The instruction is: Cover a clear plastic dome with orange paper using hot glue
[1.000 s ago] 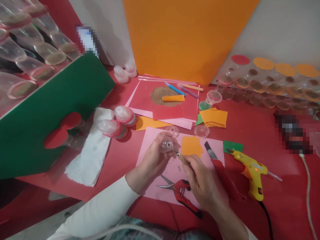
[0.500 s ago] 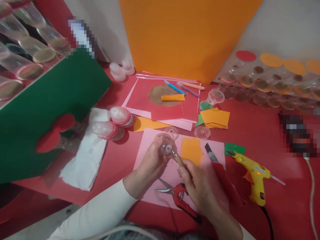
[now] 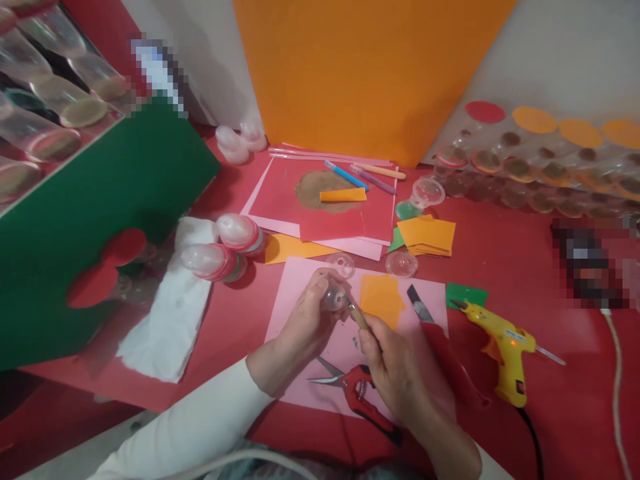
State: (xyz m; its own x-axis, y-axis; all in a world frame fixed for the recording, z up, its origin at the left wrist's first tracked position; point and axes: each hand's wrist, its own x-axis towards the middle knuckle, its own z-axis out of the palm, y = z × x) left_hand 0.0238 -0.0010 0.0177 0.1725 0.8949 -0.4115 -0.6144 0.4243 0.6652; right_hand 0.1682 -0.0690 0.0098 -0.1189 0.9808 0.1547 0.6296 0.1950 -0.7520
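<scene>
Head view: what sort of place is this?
Probably a craft worktable, maybe at home: coloured paper sheets, a yellow glue gun and red scissors lie about, while the left hand holds a small clear cup.

— Any words or numbers you can read from where you sit?

— None. The clear cup (image 3: 333, 298) in my left hand (image 3: 306, 321) and the wooden-handled tool (image 3: 358, 314) in my right hand (image 3: 395, 368) carry no print I can make out.

— And the yellow glue gun (image 3: 504, 349)? The pens (image 3: 345, 175)?

— No brand or label is legible on the gun, and the pens are too small to tell.
</scene>
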